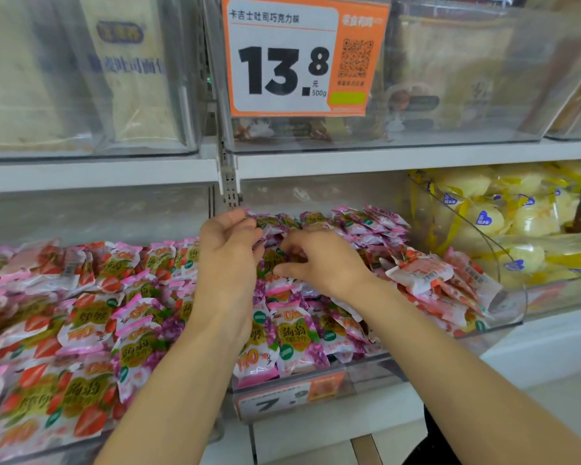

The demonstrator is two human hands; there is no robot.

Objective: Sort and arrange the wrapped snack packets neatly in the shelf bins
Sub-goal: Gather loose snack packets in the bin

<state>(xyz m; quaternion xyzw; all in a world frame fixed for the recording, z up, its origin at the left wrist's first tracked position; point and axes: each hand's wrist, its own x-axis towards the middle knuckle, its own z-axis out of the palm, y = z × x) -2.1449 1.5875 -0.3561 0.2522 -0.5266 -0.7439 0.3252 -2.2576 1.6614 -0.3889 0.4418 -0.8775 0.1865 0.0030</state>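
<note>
Both hands [228, 250] [319, 260] over middle bin's packets [292, 337], price card [302, 55] above.

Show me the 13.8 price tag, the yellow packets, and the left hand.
price tag [284, 70]: head view, on the black digits.
yellow packets [524, 223]: head view, on one packet mid-bin.
left hand [228, 253]: head view, on the back of the hand.

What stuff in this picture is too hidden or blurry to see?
Head view:
- Lower price tag: blurred, digits partly unreadable.
- Packets under the left hand and right hand: covered, grip unclear.
- Upper bin contents: blurred behind plastic.
- Strawberry packets: cut off by left edge.
</note>
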